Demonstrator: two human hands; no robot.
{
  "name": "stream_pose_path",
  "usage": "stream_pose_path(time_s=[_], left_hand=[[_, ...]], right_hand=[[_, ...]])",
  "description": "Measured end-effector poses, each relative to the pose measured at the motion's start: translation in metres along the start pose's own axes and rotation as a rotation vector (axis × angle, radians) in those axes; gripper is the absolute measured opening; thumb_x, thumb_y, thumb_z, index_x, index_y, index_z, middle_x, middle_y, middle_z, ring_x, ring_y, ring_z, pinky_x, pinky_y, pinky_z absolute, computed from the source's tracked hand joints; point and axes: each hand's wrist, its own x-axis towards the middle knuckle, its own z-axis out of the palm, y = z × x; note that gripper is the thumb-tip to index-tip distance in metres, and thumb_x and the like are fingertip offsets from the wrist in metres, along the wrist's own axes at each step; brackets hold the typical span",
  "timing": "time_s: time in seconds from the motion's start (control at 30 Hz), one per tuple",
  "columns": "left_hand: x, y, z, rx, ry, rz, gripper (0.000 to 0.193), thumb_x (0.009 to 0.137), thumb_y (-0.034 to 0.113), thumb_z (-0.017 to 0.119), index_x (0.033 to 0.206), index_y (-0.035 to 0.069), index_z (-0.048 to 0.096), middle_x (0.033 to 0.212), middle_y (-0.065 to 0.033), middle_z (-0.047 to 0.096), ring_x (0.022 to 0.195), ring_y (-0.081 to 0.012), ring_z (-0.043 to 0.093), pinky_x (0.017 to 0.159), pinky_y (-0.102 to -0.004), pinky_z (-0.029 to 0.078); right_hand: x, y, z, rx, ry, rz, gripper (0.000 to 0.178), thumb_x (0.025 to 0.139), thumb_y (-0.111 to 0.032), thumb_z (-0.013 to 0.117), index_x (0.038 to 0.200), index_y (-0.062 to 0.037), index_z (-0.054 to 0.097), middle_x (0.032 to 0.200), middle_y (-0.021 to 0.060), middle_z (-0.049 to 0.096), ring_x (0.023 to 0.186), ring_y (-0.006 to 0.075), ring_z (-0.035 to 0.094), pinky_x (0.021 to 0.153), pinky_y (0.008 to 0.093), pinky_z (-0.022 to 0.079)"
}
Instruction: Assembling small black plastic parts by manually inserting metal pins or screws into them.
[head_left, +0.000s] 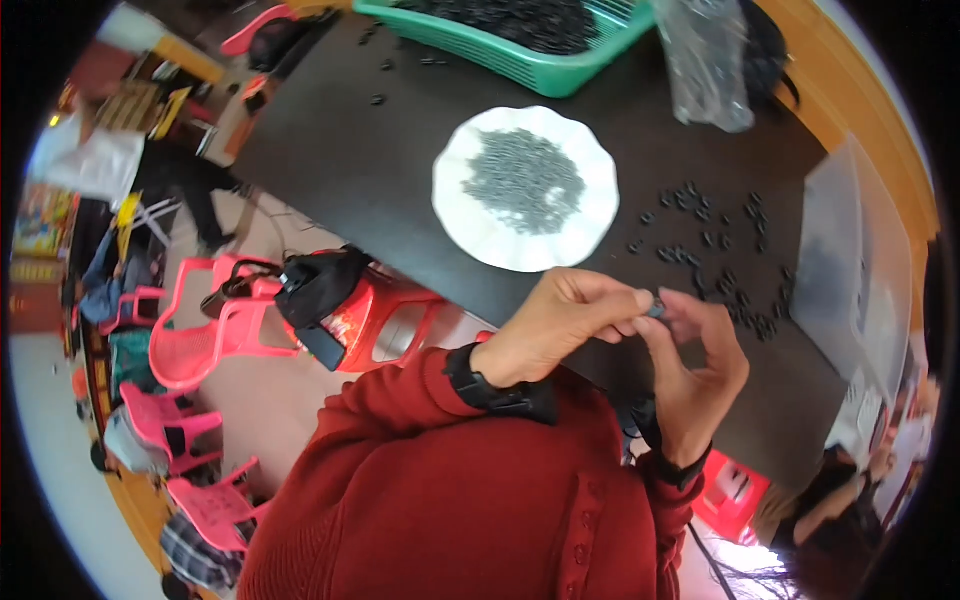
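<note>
Over the table's near edge my left hand (pixel 565 325) and my right hand (pixel 700 365) meet fingertip to fingertip. Both are closed in a pinch on one small grey-and-black piece (pixel 656 308), mostly covered by the fingers. Just beyond my left hand lies a white scalloped plate (pixel 455 215) bearing a heap of tiny grey pieces (pixel 525 180). Many small black cylindrical parts (pixel 708 240) are scattered on the table beyond my right hand. At the far side stands a green plastic basket (pixel 545 78) filled with black parts (pixel 520 22).
On the dark table (pixel 330 150), a clear plastic bag (pixel 705 70) lies at the far right and a translucent bin (pixel 835 240) stands at the right edge. A red stool (pixel 385 320) with a black bag (pixel 325 285) and pink chairs (pixel 190 350) are at left. Other people are around.
</note>
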Motion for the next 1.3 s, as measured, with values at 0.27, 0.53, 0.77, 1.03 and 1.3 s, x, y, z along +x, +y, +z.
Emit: stream_pose_path(time_s=[0.27, 0.53, 0.77, 1.03, 1.3], left_hand=[[-0.032, 0.028, -0.004, 0.228, -0.163, -0.025, 0.027, 0.102, 0.03, 0.088, 0.101, 0.004, 0.087, 0.088, 0.0003, 0.08, 0.077, -0.0043, 0.066, 0.07, -0.0213, 0.052], [-0.035, 0.032, 0.029, 0.271, -0.197, -0.064, 0.026, 0.104, 0.027, 0.085, 0.099, 0.002, 0.088, 0.08, 0.0012, 0.076, 0.073, -0.0034, 0.062, 0.067, -0.022, 0.049], [-0.034, 0.023, 0.035, 0.412, -0.219, -0.015, 0.021, 0.106, 0.019, 0.081, 0.11, -0.002, 0.085, 0.087, 0.0011, 0.076, 0.077, -0.003, 0.064, 0.07, -0.022, 0.051], [-0.026, 0.031, -0.008, 1.223, 0.454, 0.608, 0.013, 0.095, 0.01, 0.081, 0.104, 0.001, 0.08, 0.09, -0.0082, 0.078, 0.07, -0.0171, 0.068, 0.068, -0.0349, 0.054], [-0.001, 0.029, -0.048, 1.514, 0.617, 0.506, 0.012, 0.094, 0.014, 0.078, 0.1, 0.004, 0.08, 0.094, -0.0168, 0.08, 0.084, -0.0378, 0.077, 0.075, -0.0484, 0.059]], right_hand=[[-0.005, -0.019, -0.02, 0.012, -0.207, -0.082, 0.028, 0.083, 0.01, 0.086, 0.11, 0.0005, 0.083, 0.096, 0.0105, 0.077, 0.083, 0.019, 0.067, 0.076, 0.0318, 0.054], [-0.012, -0.031, -0.056, 0.04, -0.221, 0.014, 0.03, 0.079, 0.003, 0.092, 0.107, 0.0028, 0.083, 0.087, 0.0062, 0.073, 0.083, 0.0173, 0.063, 0.078, 0.0315, 0.049], [-0.013, -0.029, -0.069, -0.029, -0.227, -0.023, 0.025, 0.078, 0.001, 0.093, 0.101, 0.0017, 0.084, 0.081, 0.0067, 0.074, 0.078, 0.0183, 0.062, 0.075, 0.0322, 0.048], [-0.016, 0.009, -0.075, -0.005, -0.196, -0.017, 0.023, 0.08, 0.002, 0.091, 0.101, 0.0021, 0.083, 0.085, 0.0073, 0.079, 0.078, 0.0178, 0.063, 0.076, 0.0324, 0.05], [-0.017, 0.022, -0.077, -0.018, -0.194, -0.003, 0.021, 0.083, 0.001, 0.091, 0.102, 0.0026, 0.083, 0.087, 0.0075, 0.079, 0.079, 0.0172, 0.064, 0.077, 0.0321, 0.05]])
